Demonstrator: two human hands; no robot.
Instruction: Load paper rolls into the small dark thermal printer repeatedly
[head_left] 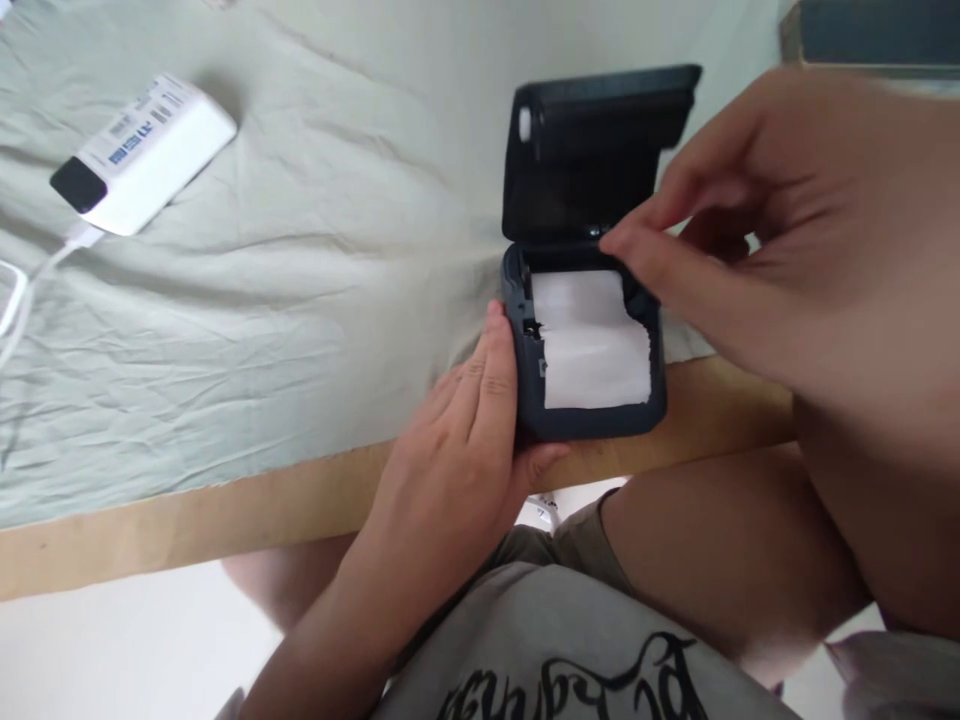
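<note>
Fingers (637,245) of my right hand (817,210) curl in, thumb and forefinger tips close together by the hinge (555,242) of this open, dark blue-grey, rounded plastic case (600,421), though whether they pinch anything I can't tell. My left hand (457,430) lies along its left side, fingers straight and pressed together, thumb at the near edge, to steady it, I'd say, here by the tan wooden table edge (225,515). Up leans the black plastic lid (577,185), baring the ragged-edged white paper (596,350) inside, and the white, black-ended boxy device (180,155) sits well apart on the pale green cloth (315,280).
</note>
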